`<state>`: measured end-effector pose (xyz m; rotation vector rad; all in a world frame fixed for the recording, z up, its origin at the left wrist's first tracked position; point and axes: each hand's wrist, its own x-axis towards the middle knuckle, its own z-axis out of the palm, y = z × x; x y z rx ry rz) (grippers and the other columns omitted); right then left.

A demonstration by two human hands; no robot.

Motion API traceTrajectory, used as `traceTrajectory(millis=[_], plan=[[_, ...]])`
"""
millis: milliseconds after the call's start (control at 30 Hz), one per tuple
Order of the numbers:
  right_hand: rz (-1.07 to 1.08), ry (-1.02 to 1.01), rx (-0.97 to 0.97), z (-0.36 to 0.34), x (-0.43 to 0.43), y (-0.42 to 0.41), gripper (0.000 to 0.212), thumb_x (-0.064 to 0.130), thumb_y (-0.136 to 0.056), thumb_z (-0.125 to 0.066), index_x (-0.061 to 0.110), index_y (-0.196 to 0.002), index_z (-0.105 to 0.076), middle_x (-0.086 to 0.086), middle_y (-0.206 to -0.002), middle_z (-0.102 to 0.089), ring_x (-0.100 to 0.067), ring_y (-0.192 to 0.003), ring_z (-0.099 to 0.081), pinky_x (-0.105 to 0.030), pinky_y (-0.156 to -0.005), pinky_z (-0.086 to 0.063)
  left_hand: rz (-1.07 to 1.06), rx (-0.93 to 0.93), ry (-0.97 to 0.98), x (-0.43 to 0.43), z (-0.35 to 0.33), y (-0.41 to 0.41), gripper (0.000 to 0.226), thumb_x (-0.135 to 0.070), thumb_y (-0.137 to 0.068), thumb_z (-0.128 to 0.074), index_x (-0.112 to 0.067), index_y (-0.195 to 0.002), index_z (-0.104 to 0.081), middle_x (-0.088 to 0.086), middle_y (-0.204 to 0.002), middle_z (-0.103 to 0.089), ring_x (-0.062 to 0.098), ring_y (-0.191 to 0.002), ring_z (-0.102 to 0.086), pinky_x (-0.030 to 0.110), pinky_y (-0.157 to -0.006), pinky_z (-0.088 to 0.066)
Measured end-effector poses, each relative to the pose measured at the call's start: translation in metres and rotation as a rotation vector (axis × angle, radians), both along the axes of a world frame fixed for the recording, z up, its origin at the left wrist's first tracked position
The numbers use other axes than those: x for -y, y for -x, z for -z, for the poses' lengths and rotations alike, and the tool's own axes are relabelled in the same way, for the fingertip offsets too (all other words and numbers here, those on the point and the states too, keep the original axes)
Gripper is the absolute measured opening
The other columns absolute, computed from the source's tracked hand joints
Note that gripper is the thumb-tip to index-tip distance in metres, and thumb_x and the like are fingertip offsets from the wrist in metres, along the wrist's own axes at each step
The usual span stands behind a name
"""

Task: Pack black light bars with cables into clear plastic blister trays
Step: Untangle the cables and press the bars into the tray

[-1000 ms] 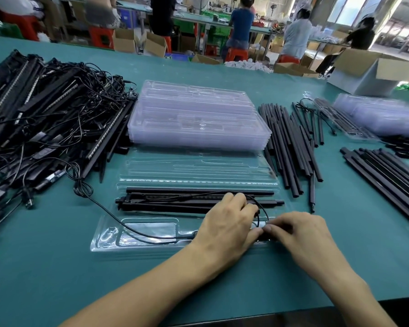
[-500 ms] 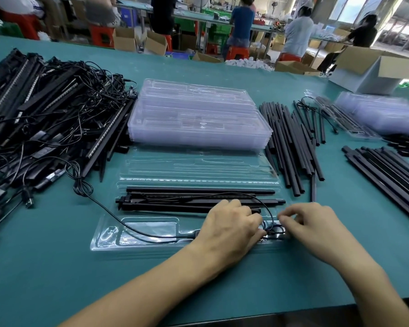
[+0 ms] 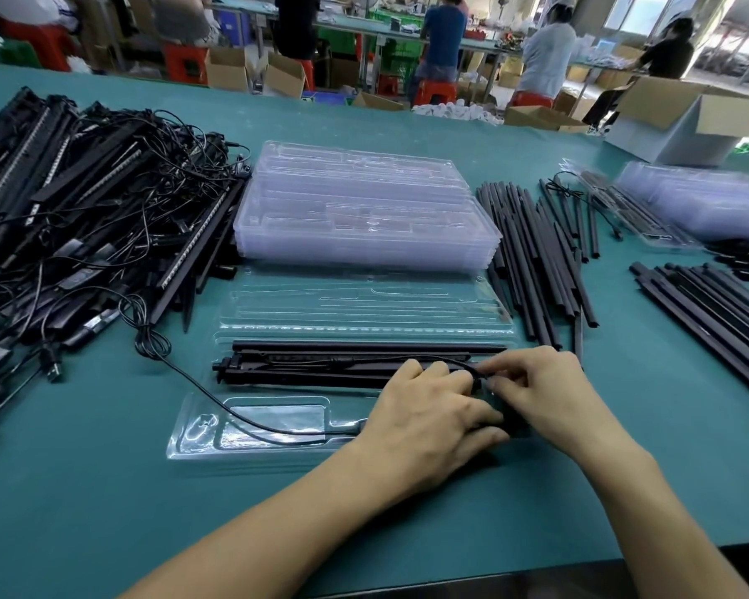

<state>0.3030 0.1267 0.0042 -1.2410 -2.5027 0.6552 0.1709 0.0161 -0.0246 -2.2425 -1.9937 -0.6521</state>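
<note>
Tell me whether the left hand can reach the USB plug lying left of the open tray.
Probably yes: only bare table and the low open tray lie between the left hand and the USB plug. But it holds the cable at the tray's right end and must let go first.

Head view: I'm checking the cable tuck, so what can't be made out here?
All in the head view:
Right end of the open blister tray: covered by the left hand and right hand.
End of the cable: hidden between both hands.
The tangled pile of light bars: cut by the left edge.
The far-right tray stack: blurred.
</note>
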Motion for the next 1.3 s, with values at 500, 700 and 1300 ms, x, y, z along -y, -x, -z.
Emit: traceTrajectory(millis=[500,700,1300], plan=[[-0.115,-0.031,-0.005,-0.002,0.014,-0.039,0.019,0.015,-0.081,-0.078,0.033,-0.088,-0.077,0.019,-0.079,-0.069,0.008,-0.085,-0.059,-0.004,-0.073,-0.039,-0.078,0.096,0.118,-0.003,-0.011,-0.001,0.030,-0.051,-0.094,-0.052,-0.028,-0.108,-0.063,-0.004,-0.106,-0.070,0.022,-0.103,-0.055,0.035,-0.081,-0.031],[-0.141,0.026,-0.096,-0.001,0.019,-0.054,0.020,0.018,-0.081,-0.077,0.038,-0.082,-0.076,0.016,-0.078,-0.069,-0.001,-0.082,-0.061,-0.009,-0.069,-0.040,-0.144,0.209,0.066,0.000,-0.008,0.001,0.032,-0.056,-0.087,-0.061,-0.030,-0.102,-0.068,-0.004,-0.090,-0.068,0.019,-0.094,-0.048,0.030,-0.073,-0.024],[-0.293,0.119,-0.133,-0.003,0.023,-0.020,0.032,0.016,-0.078,-0.080,0.040,-0.099,-0.075,0.001,-0.075,-0.064,-0.010,-0.072,-0.061,-0.014,-0.065,-0.045,-0.085,0.317,0.221,0.008,-0.010,0.008,0.024,-0.033,-0.094,-0.057,-0.023,-0.094,-0.036,0.009,-0.091,-0.058,0.033,-0.089,-0.055,0.045,-0.077,-0.046]])
